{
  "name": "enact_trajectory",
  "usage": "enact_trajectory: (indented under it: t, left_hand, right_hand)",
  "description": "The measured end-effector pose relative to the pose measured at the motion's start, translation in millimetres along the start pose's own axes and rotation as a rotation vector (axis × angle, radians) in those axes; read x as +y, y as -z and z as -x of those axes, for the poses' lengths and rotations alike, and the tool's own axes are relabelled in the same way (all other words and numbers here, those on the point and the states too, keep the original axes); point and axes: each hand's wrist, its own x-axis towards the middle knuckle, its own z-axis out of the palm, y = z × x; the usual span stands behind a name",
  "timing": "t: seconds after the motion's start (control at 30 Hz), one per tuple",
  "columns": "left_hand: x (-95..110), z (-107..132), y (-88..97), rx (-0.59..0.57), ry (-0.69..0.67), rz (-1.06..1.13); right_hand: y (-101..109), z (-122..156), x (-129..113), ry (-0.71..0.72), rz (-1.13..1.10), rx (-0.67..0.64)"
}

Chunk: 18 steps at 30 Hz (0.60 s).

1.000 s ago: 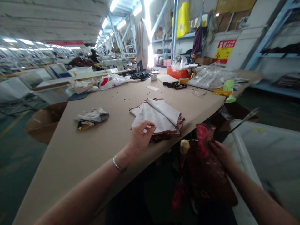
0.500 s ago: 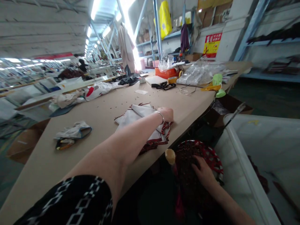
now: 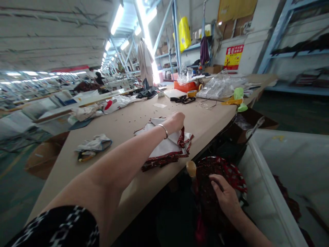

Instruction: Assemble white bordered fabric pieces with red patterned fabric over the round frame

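My left hand [image 3: 176,121], a bangle at its wrist, is closed above a stack of white fabric pieces with dark red edges [image 3: 164,144]. From its fingers hangs a red patterned fabric strip [image 3: 182,137], whose lower end lies on the stack's right side. Below the table edge, my right hand [image 3: 226,193] is closed at the dark red patterned fabric [image 3: 205,192], thumb and fingers curled against it. That fabric lies over a round red-and-white patterned thing [image 3: 235,175], largely covered. A tan rounded knob [image 3: 191,168] stands beside the fabric.
The brown table [image 3: 123,127] carries white work gloves [image 3: 95,143] on the left. Farther back are an orange box [image 3: 183,86], clear plastic bags [image 3: 221,84] and eyeglasses [image 3: 207,104]. A white bin [image 3: 267,192] stands close at my right, a cardboard box [image 3: 253,120] behind it.
My left hand has lifted from the stack's right edge and moved slightly left, drawing the red strip up. My right hand stays at the dark red fabric. The view has shifted a little.
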Motion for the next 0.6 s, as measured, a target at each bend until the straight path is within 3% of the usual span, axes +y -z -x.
enact_trajectory:
  t: [0.17, 0.27, 0.33, 0.47, 0.6]
  left_hand:
    - [-21.7, 81.5, 26.4, 0.195, -0.091, -0.048]
    - [-29.0, 133.2, 27.3, 0.314, -0.135, -0.078]
    - [-30.4, 161.6, 24.3, 0.333, -0.119, -0.062]
    - [-31.4, 205.1, 13.9, 0.355, -0.084, 0.028]
    - [-35.3, 247.1, -3.7, 0.460, -0.012, 0.161]
  right_hand:
    - [10.2, -27.3, -93.4, 0.316, -0.077, -0.008]
    - [-1.9, -52.5, -147.0, 0.481, 0.027, -0.050]
    - [-18.9, -68.5, -171.4, 0.554, 0.156, -0.051]
    - [-54.3, -83.9, -189.1, 0.597, 0.449, -0.160]
    - [-58.8, -70.4, -182.8, 0.474, 0.590, -0.359]
